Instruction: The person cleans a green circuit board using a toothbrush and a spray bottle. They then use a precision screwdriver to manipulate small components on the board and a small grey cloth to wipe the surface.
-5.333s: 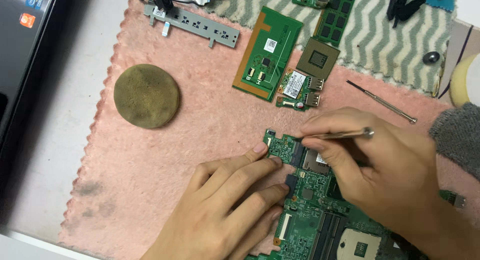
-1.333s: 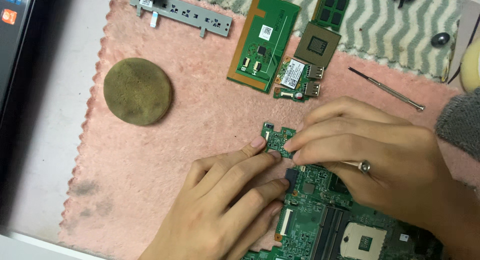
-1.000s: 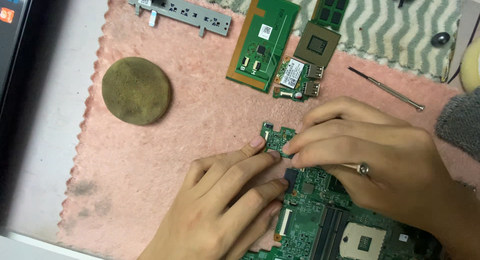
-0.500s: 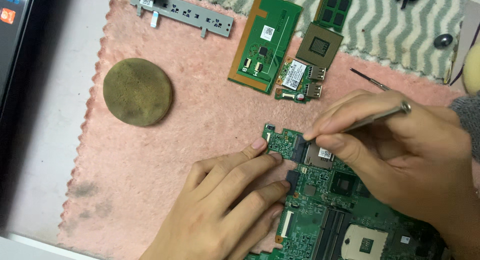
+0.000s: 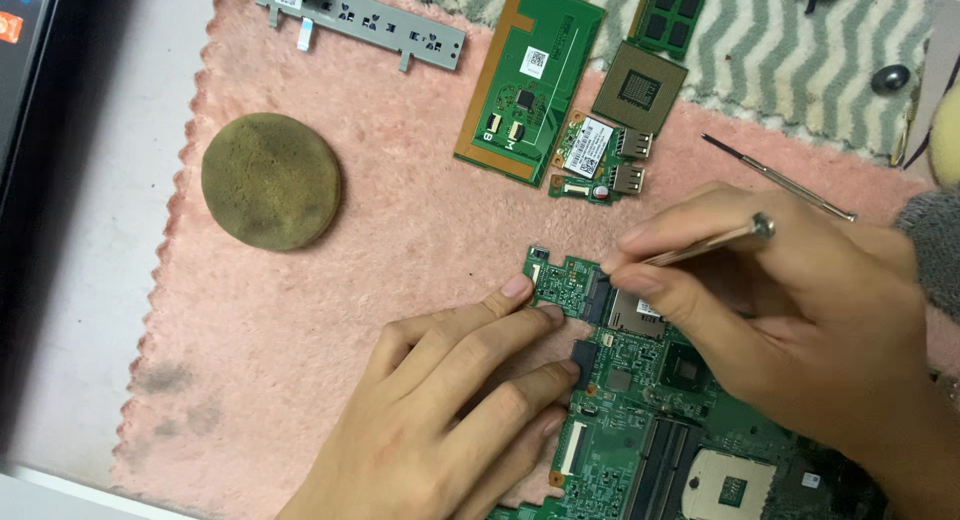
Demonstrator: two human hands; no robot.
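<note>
A green laptop motherboard (image 5: 640, 410) lies on a pink cloth (image 5: 400, 230) at the lower right. My left hand (image 5: 450, 410) lies flat on the cloth and the board's left edge, fingertips pressing near its top left corner. My right hand (image 5: 790, 310) pinches a thin metal screwdriver (image 5: 705, 245), its tip down at a dark slot near the board's upper left part.
A round olive pad (image 5: 270, 180) sits at the left. A green circuit board (image 5: 530, 80), a small wireless card (image 5: 595, 160), a processor chip (image 5: 640, 88), a memory module (image 5: 675, 15) and a metal bracket (image 5: 365, 22) lie at the top. Another screwdriver (image 5: 780, 180) rests at right.
My right hand has lifted off the board's corner and now holds the screwdriver with its tip on the board. The left hand has stayed in place.
</note>
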